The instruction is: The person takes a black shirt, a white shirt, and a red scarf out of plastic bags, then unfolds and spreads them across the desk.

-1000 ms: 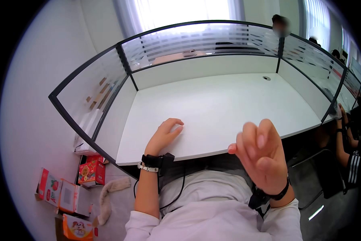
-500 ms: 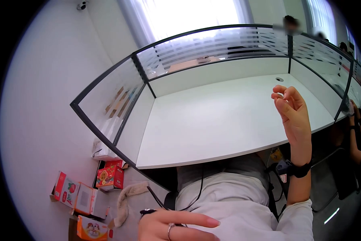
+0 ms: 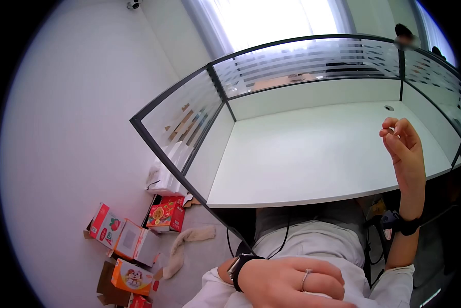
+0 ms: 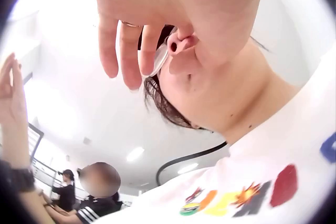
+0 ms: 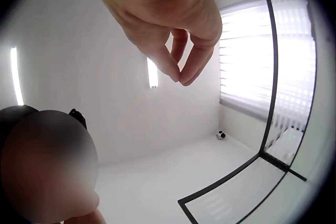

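Note:
My right hand (image 3: 407,151) is raised at the right, in front of the white desk (image 3: 297,159), with its fingers bent. In the right wrist view the tips of its thumb and forefinger meet, and nothing shows between them. A black strap (image 3: 409,226) circles that wrist. My left hand (image 3: 287,280) is held low in front of the white shirt (image 3: 312,241), back of the hand upward, with a ring (image 3: 306,280) and a dark watch band (image 3: 241,272). From the left wrist its fingers (image 4: 108,50) hang loosely and hold nothing.
Dark-framed glass partitions (image 3: 176,136) edge the desk. On the floor at left lie several cartons (image 3: 133,277), a red box (image 3: 166,214) and a beige fluffy strip (image 3: 182,246). A black cable (image 3: 287,231) runs down by my lap. Another person (image 4: 100,195) sits nearby.
My left hand has left the desk and come back in front of the shirt. The right hand has turned and risen, its fingertips drawn together. The head view has swung to the left.

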The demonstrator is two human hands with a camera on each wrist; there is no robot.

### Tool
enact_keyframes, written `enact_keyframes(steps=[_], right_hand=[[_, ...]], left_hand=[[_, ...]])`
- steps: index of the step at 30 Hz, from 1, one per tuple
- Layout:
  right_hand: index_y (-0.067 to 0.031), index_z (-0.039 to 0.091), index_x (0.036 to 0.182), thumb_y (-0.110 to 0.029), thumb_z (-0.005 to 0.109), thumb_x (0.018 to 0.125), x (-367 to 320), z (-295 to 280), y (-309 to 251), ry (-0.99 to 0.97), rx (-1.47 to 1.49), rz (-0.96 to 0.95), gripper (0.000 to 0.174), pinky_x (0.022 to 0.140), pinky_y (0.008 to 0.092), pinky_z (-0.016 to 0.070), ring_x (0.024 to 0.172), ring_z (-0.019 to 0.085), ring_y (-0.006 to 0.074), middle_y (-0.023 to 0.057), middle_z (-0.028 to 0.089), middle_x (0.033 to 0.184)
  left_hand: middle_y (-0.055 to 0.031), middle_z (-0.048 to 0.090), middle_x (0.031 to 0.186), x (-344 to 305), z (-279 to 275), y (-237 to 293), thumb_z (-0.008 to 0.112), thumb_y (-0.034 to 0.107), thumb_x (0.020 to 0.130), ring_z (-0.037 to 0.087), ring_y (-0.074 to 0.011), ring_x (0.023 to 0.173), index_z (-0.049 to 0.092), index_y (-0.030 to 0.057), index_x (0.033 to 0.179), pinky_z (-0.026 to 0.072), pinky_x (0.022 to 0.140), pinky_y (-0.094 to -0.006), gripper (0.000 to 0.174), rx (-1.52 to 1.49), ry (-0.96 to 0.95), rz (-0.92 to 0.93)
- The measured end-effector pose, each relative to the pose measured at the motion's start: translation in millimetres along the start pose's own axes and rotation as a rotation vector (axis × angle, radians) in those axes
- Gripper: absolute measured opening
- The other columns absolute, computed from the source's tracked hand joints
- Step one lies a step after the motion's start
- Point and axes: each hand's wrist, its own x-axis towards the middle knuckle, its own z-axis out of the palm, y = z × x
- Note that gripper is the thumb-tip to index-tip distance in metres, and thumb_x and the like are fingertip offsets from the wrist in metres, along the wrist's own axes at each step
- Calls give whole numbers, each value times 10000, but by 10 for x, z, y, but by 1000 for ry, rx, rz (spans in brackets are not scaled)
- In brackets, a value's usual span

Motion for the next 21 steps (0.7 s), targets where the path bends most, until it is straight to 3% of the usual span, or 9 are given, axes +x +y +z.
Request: enact_keyframes(steps=[1,3,4,8,11,13,15,19,21], right_hand=[[-119,559,845,-36,679,860,-6,17,-6,-23,28,-9,147,883,229,479,966,623,130,41,596,1061],[-115,558,844,-47,672,867,-33,65,-24,-12,5,-26,135,844,223,503,948,628,130,41,595,1041],[-115,558,844,-47,672,867,-46,69,-40,-4,-1,-20,135,844,223,503,948,628,130,41,595,1041],[-101,547,842,-79,607,907,-94,159,-124,-68,9,-16,91,728,220,543,843,616,114,34,591,946],[-98,542,839,-87,598,905,-159,243,-169,-101,-20,-69,87,690,242,526,802,599,112,36,587,901],[-92,538,837,-79,591,891,-182,270,-178,-128,-68,-135,77,636,269,492,757,580,122,43,585,859],[-84,536,835,-64,579,888,-198,287,-184,-162,-31,-137,71,627,269,490,730,579,129,52,586,844],[-76,530,830,-42,563,883,-225,320,-191,-182,-41,-139,71,616,270,487,685,566,128,65,590,830],[-68,528,829,-32,551,884,-250,351,-195,-180,-59,-140,71,620,270,485,672,559,129,73,589,832]], left_hand=[[-149,694,1015,77,-54,-143,465,-28,874,610,-215,651,416,442,1357,540,614,-357,676,158,-6,166],[-153,700,977,226,-44,-120,434,-17,904,615,-225,652,406,419,1334,545,651,-375,613,382,-8,117],[-76,602,690,208,-186,93,603,182,915,606,-210,587,573,46,742,550,693,-449,223,496,-231,-188],[-68,607,1014,117,-68,-2,457,181,965,658,-242,714,492,117,931,563,736,-452,81,789,-121,-95],[-150,704,919,245,-104,-247,465,3,887,613,-233,641,398,394,1291,546,692,-399,566,753,12,250],[-135,690,836,218,-88,-179,469,63,919,613,-236,632,385,363,1273,541,711,-430,471,682,41,265],[-124,663,783,285,-70,32,499,67,894,613,-233,621,394,358,1281,538,703,-445,496,680,5,-11],[-114,633,741,267,-190,69,537,38,814,607,-228,593,423,350,1266,533,666,-461,561,363,-65,15],[-86,599,659,243,-103,81,514,98,912,598,-217,570,440,293,1202,530,635,-436,357,300,105,-19]])
